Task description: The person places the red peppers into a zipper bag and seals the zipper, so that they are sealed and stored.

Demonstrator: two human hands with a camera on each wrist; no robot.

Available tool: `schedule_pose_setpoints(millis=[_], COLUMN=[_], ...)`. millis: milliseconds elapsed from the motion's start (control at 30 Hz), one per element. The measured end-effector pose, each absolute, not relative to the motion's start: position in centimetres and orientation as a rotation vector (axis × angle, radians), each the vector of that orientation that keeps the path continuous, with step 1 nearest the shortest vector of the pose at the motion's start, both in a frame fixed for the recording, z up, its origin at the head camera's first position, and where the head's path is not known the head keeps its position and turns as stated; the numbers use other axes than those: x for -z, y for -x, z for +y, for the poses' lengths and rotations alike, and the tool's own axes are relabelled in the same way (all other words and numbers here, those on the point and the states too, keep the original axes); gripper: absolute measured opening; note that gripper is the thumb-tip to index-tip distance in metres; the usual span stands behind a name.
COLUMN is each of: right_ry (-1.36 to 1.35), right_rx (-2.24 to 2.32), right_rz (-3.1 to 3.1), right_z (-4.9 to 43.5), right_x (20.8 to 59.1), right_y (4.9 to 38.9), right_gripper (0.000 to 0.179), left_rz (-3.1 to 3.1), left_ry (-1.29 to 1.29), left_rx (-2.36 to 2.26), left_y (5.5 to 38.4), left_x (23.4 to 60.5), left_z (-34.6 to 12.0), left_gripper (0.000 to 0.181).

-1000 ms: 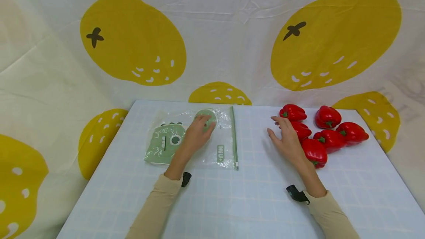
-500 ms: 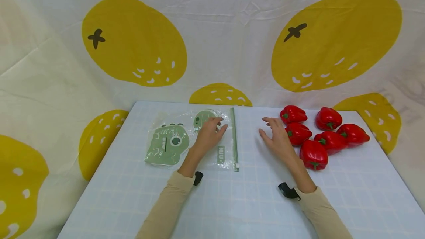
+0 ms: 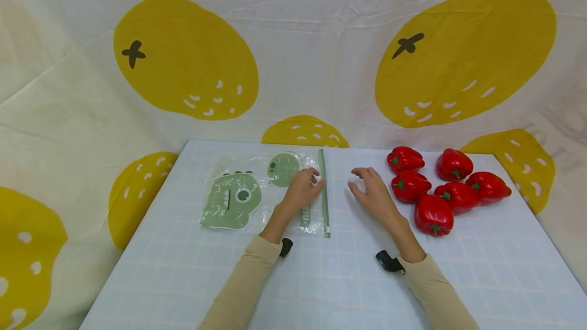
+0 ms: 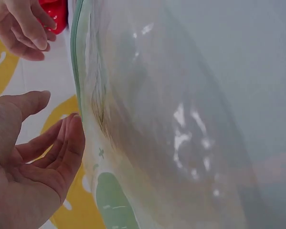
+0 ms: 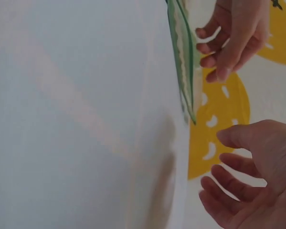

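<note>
A clear zip bag (image 3: 236, 200) with green dinosaur prints lies flat on the table, its green slider edge (image 3: 324, 192) facing right. Over that side of the bag hovers my left hand (image 3: 301, 191), fingers loosely bent and thumb apart; nothing is between them in the left wrist view. My right hand (image 3: 372, 191) is over the table just right of the bag's zip edge, its fingers relaxed and holding nothing, as the right wrist view also shows. Several red bell peppers (image 3: 433, 214) lie in a group to the right of my right hand.
A white table (image 3: 321, 279) with a faint grid carries everything. Behind it hangs a pale cloth (image 3: 316, 65) printed with big yellow fruit. A black wrist camera (image 3: 389, 262) sits at my right cuff.
My left hand has moved right across the bag toward its zip edge. My right hand has moved left, away from the peppers. Bag and peppers have stayed in place.
</note>
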State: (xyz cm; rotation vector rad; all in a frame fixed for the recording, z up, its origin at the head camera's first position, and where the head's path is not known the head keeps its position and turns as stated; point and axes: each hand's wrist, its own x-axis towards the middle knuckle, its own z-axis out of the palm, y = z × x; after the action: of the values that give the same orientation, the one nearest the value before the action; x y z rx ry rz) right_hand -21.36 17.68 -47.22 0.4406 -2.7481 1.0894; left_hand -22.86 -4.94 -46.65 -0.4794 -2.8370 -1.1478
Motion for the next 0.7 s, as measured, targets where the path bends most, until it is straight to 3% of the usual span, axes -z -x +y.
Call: schedule_pose_setpoints(millis=[333, 700], right_ry=[-0.482, -0.515], right_rx=[-1.071, -1.044], right_rz=[-2.807, -2.853], right_z=[17.1, 16.5], right_x=[47.4, 47.8], right_y=[21.4, 21.3], right_gripper=[0.032, 0.026], left_rz=[-3.024, -3.017], left_ry=[0.388, 0.426], left_rx=[1.208, 1.262], left_y=[22.7, 22.6], left_x=[47.1, 47.3], left_z=[-3.5, -3.9], left_gripper=[0.035, 0.027])
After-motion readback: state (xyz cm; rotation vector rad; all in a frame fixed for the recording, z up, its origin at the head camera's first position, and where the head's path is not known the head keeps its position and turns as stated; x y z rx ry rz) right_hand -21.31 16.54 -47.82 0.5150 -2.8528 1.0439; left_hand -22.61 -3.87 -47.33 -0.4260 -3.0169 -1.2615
